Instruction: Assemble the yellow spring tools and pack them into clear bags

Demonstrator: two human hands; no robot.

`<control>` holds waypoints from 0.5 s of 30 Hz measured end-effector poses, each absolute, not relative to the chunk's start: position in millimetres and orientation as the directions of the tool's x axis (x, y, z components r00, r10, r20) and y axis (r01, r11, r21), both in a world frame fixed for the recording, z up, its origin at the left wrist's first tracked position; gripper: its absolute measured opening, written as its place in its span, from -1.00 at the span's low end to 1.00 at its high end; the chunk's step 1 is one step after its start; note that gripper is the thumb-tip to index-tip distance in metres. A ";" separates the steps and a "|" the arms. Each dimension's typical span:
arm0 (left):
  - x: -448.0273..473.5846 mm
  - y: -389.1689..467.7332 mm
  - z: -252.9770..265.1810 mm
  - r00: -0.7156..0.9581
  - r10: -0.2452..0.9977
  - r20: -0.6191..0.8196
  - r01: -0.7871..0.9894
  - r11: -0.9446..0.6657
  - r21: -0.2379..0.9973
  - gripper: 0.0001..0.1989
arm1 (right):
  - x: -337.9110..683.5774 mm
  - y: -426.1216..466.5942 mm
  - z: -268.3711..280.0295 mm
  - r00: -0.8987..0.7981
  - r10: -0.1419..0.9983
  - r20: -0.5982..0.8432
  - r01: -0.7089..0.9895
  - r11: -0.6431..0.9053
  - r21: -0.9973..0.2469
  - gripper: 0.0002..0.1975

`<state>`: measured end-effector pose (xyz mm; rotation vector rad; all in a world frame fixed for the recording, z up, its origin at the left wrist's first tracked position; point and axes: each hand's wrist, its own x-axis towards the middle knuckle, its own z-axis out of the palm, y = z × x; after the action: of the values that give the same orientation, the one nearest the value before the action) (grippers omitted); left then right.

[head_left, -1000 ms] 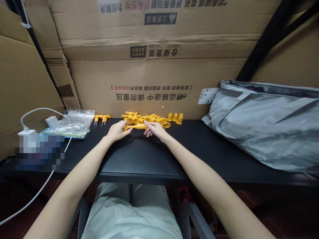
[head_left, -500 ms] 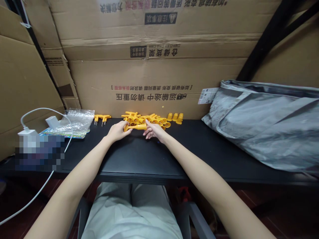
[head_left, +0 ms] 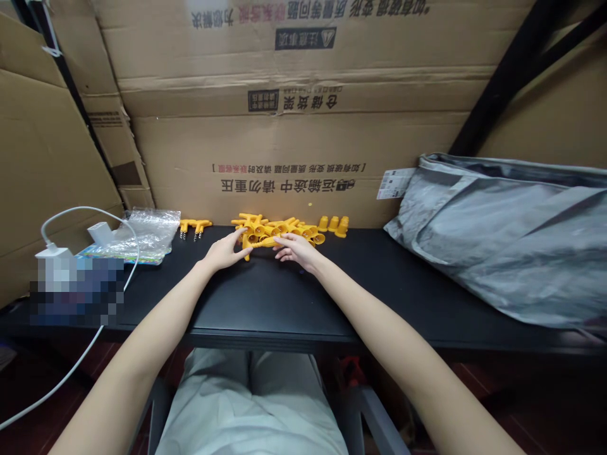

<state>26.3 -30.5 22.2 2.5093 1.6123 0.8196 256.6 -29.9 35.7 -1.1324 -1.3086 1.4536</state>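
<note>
Between my two hands is a yellow T-handled corkscrew [head_left: 262,243], held level just above the table front of a pile. My left hand [head_left: 222,251] has its thumb and fingers round the crosswise handle at the left end. My right hand [head_left: 298,251] pinches the right end, its lower fingers loosely curled. Just behind lies a heap of yellow corkscrew parts [head_left: 284,229], with several hollow bell-shaped ends facing me. Farther left, two yellow handles with bare metal spirals [head_left: 195,227] lie side by side. Several yellow sleeves [head_left: 333,223] stand to the right of the heap.
A grey fabric bag [head_left: 502,240] fills the right side of the black table [head_left: 279,300]. At left are a clear plastic bag [head_left: 149,230], a white charger [head_left: 54,256] with its cable, and a blurred-out item. Cardboard [head_left: 294,139] walls the back.
The corkscrew's handle has turned from end-on to crosswise, its lower tip now pointing toward me. My right fingers have shifted slightly down on its right end.
</note>
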 end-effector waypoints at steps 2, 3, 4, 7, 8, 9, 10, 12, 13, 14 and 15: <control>21.3 -24.1 17.3 0.299 0.875 0.381 0.826 -0.437 0.357 -0.34 | 258.7 -28.3 36.7 -0.190 0.980 -0.062 -0.071 -0.077 -0.994 -0.79; 17.9 -20.2 14.2 0.291 0.878 0.380 0.825 -0.432 0.365 -0.36 | 259.8 -27.4 37.3 -0.179 0.983 -0.047 -0.092 -0.064 -0.994 -0.78; 14.1 -16.0 10.9 0.281 0.880 0.382 0.831 -0.422 0.363 -0.39 | 260.8 -26.6 38.0 -0.169 0.985 -0.026 -0.110 -0.045 -0.993 -0.77; 2.6 -5.0 1.8 0.229 0.918 0.323 0.897 -0.328 0.295 -0.47 | 261.9 -22.2 41.2 -0.103 0.989 0.102 -0.145 0.087 -0.986 -0.69; -0.5 -2.4 -0.3 0.212 0.935 0.285 0.920 -0.289 0.264 -0.48 | 261.1 -19.8 42.7 -0.067 0.983 0.169 -0.145 0.158 -0.977 -0.65; -2.9 -0.5 -1.8 0.200 0.947 0.251 0.937 -0.260 0.234 -0.49 | 259.4 -16.7 44.4 -0.029 0.970 0.242 -0.137 0.236 -0.962 -0.61; -4.6 0.8 -2.7 0.197 0.955 0.222 0.946 -0.244 0.212 -0.49 | 256.9 -13.0 46.1 0.006 0.949 0.315 -0.118 0.314 -0.942 -0.58; -6.3 2.1 -3.2 0.208 0.959 0.194 0.951 -0.245 0.190 -0.51 | 249.0 -4.2 49.8 0.048 0.893 0.447 -0.056 0.450 -0.891 -0.53; -6.5 2.3 -3.0 0.216 0.958 0.189 0.950 -0.251 0.186 -0.51 | 243.9 0.4 51.5 0.056 0.862 0.504 -0.009 0.505 -0.863 -0.53; -6.5 2.4 -2.9 0.222 0.957 0.186 0.949 -0.256 0.184 -0.51 | 238.2 4.8 53.2 0.055 0.828 0.558 0.049 0.556 -0.830 -0.55; -6.5 2.6 -2.8 0.228 0.957 0.182 0.948 -0.261 0.182 -0.51 | 232.2 8.6 54.8 0.053 0.793 0.607 0.122 0.598 -0.792 -0.58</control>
<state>-6.5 2.6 -2.8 2.4358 1.8900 0.4008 232.2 8.6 54.8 -0.8251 -1.4535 0.6103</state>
